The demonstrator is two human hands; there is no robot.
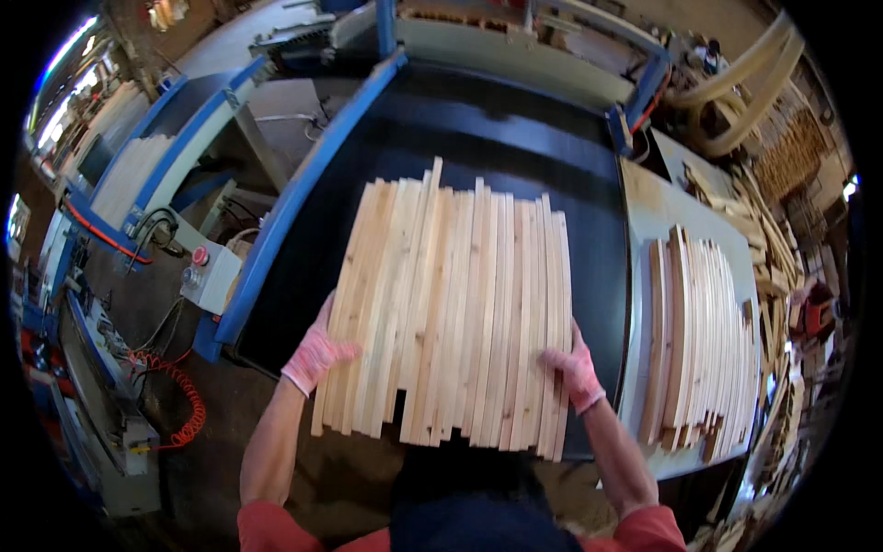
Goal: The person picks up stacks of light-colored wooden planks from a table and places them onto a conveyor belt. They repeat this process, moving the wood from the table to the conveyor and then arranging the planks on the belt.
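Head view shows pale wooden strips (452,317), end-staggered, some seemingly knotted.

Wood strips (451,313) pale tan, brown-knotted; gloves (315,357) mottled pink-white; belt (460,138) black; side rail (311,175) blue.

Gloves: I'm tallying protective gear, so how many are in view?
2. One pink glove is on the left hand, at the left side of the wooden strips; the other glove is on the right hand, at their right side. Others may be hidden.
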